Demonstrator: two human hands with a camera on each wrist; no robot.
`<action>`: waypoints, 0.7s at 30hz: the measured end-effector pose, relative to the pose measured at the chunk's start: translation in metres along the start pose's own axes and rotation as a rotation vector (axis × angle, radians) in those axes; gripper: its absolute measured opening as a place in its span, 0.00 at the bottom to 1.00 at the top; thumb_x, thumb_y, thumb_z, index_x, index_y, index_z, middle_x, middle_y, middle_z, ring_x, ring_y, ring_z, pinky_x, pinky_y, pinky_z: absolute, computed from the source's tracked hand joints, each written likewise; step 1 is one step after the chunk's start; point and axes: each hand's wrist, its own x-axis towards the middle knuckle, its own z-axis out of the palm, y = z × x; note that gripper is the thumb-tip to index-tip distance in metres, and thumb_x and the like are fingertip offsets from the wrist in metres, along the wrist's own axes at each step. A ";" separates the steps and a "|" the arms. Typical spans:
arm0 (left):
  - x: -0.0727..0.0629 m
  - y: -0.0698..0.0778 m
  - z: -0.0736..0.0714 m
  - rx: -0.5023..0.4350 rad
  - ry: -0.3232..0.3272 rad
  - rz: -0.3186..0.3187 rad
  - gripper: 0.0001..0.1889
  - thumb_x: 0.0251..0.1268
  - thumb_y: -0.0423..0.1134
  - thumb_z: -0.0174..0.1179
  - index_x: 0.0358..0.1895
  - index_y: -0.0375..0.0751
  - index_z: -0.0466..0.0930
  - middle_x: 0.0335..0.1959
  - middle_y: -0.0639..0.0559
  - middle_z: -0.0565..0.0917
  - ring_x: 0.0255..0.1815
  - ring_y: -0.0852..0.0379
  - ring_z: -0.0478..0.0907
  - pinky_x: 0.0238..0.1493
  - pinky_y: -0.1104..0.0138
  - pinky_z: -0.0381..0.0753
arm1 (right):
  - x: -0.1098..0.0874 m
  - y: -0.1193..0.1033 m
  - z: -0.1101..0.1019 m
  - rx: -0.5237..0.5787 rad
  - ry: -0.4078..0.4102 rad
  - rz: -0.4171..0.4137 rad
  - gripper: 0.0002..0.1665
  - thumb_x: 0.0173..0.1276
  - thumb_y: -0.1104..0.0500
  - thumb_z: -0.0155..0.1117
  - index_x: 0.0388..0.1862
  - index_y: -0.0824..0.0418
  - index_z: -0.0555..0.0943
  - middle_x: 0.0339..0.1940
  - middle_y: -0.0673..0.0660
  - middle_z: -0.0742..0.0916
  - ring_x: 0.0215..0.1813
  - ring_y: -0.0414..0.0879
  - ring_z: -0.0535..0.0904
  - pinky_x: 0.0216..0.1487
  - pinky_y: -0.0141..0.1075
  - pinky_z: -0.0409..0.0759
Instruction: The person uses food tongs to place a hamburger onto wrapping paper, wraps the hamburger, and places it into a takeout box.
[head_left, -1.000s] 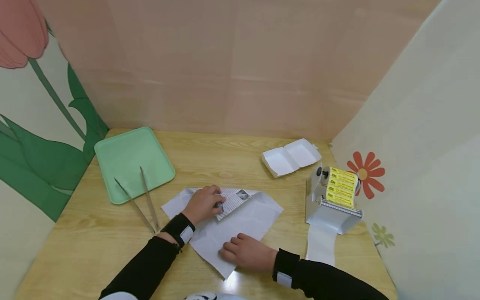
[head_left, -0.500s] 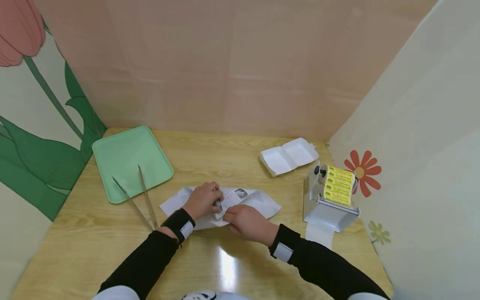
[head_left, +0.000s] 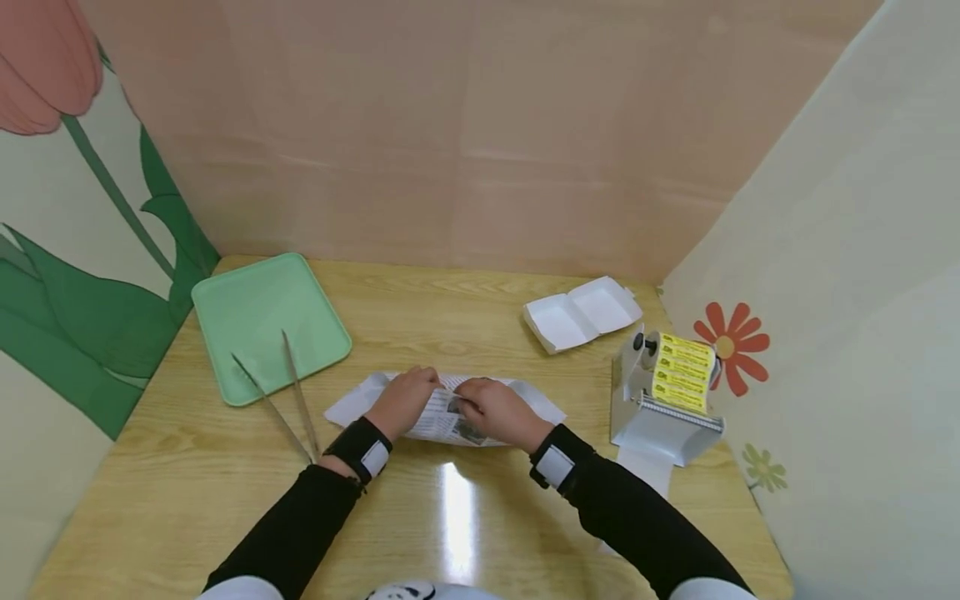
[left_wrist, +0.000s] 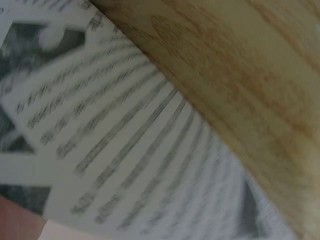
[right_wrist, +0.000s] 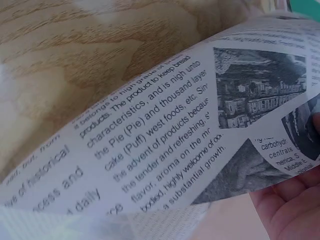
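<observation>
A sheet of wrapping paper (head_left: 442, 423), white outside with newspaper-style print, lies folded over on itself at the middle of the table, its pale side corners spread left and right. My right hand (head_left: 501, 410) pinches the edge of the near flap, drawn up over the fold. Close beside it, my left hand (head_left: 407, 402) grips the paper at the fold with curled fingers. In the right wrist view the printed paper (right_wrist: 165, 130) curves up in front of the right hand's fingers (right_wrist: 292, 207). The left wrist view is filled mostly by the printed paper (left_wrist: 115, 135). Whatever is under the folds is hidden.
A green tray (head_left: 262, 317) stands at the back left, with metal tongs (head_left: 298, 396) leaning over its front edge. At the back right sits an open white box (head_left: 581, 315). A label dispenser (head_left: 667, 408) with a yellow roll is at the right.
The right hand has lifted the near corner and folded it up and away over the paper, ending beside the left hand. The printed side of that flap now faces up.
</observation>
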 end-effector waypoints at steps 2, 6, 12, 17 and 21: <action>-0.004 0.004 0.001 0.008 -0.007 -0.018 0.10 0.64 0.24 0.55 0.42 0.36 0.85 0.42 0.47 0.80 0.43 0.48 0.77 0.44 0.59 0.78 | -0.003 -0.002 0.003 0.009 0.011 0.017 0.10 0.71 0.63 0.58 0.45 0.64 0.84 0.42 0.56 0.87 0.47 0.48 0.82 0.49 0.42 0.79; -0.013 0.011 0.004 0.026 -0.009 -0.051 0.11 0.64 0.22 0.52 0.41 0.33 0.83 0.44 0.47 0.80 0.46 0.47 0.77 0.45 0.59 0.78 | -0.005 -0.007 0.010 0.010 0.033 0.070 0.07 0.70 0.62 0.59 0.36 0.61 0.84 0.32 0.53 0.86 0.36 0.45 0.81 0.41 0.40 0.79; -0.024 0.016 0.005 -0.043 0.008 -0.090 0.10 0.67 0.26 0.53 0.43 0.35 0.83 0.43 0.47 0.82 0.44 0.47 0.80 0.46 0.59 0.79 | -0.006 -0.011 0.020 -0.009 0.023 0.153 0.12 0.71 0.60 0.60 0.24 0.55 0.77 0.17 0.46 0.75 0.22 0.39 0.69 0.27 0.34 0.70; -0.019 0.011 -0.002 -0.118 0.000 -0.166 0.11 0.73 0.31 0.51 0.49 0.38 0.82 0.43 0.45 0.85 0.43 0.48 0.82 0.45 0.58 0.80 | 0.002 -0.009 0.016 -0.032 0.051 0.209 0.08 0.70 0.60 0.61 0.30 0.57 0.81 0.20 0.48 0.78 0.22 0.40 0.69 0.26 0.34 0.70; -0.014 0.004 -0.009 -0.176 0.008 -0.229 0.16 0.76 0.31 0.47 0.61 0.39 0.74 0.29 0.45 0.83 0.26 0.51 0.78 0.30 0.62 0.76 | 0.010 -0.007 0.012 -0.048 0.070 0.247 0.06 0.71 0.60 0.61 0.38 0.60 0.84 0.25 0.51 0.83 0.23 0.41 0.72 0.29 0.35 0.73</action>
